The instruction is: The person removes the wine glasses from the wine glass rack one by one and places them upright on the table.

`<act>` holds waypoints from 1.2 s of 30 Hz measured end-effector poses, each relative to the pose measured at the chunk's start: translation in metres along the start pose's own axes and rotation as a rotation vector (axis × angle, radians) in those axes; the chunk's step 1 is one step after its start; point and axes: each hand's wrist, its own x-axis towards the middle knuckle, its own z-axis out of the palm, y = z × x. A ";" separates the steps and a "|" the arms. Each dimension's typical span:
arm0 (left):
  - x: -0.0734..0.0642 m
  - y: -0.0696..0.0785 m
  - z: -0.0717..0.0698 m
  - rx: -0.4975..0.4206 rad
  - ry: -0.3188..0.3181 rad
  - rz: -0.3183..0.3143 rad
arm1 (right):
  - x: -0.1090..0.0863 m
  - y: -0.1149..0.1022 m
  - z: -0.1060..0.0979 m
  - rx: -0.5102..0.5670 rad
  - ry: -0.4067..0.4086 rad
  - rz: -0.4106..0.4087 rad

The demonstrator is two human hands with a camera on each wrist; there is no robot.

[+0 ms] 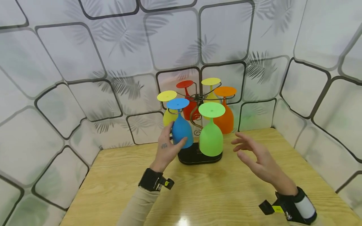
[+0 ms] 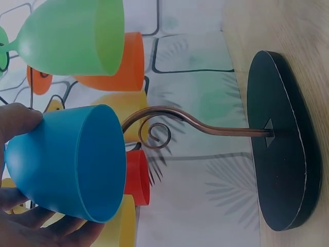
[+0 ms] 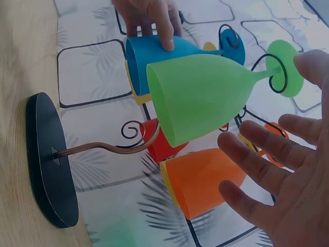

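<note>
I have a pale wood table [image 1: 118, 188] in front of me, with a bright glare spot [image 1: 183, 221] at its near side. Patterned walls [image 1: 124, 50] of rounded dark outlines and grey fronds close it in behind and on both sides.

Near the back wall stands the rack [image 1: 186, 158], its flat black base on the wood and wire arms spreading from the top. Six glasses hang from it, feet up: blue glass [image 1: 182, 131] and green glass [image 1: 211, 139] at the front, orange glass [image 1: 225, 117] on the right, red glass [image 1: 189, 110] towards the back, and two yellow ones, the left yellow [image 1: 167, 96] and the rear yellow [image 1: 211, 81].

My left hand [image 1: 167, 148] has its thumb and fingers curled round the blue bowl. My right hand [image 1: 258, 158] is in the air just beside the green glass, fingers spread and loosely bent, holding nothing.

Green and orange block much of the rear yellow; blue covers most of the left yellow's bowl. The blue stem is at its wire loop, but I can't fairly tell whether its foot rests there or is raised. The left wrist view cuts off part of that hand.
</note>
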 end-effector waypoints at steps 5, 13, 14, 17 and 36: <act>-0.002 0.003 0.004 -0.021 -0.022 0.019 | -0.001 -0.004 0.006 0.000 -0.005 -0.022; -0.003 0.006 0.007 -0.049 -0.048 0.025 | -0.002 -0.011 0.008 -0.006 -0.012 -0.016; -0.003 0.006 0.007 -0.051 -0.050 0.025 | -0.002 -0.011 0.008 -0.006 -0.010 -0.019; -0.003 0.007 0.007 -0.057 -0.055 0.033 | -0.002 -0.012 0.008 -0.005 -0.012 -0.036; -0.018 0.010 0.000 -0.112 -0.101 0.044 | -0.001 -0.030 0.020 0.066 -0.035 -0.105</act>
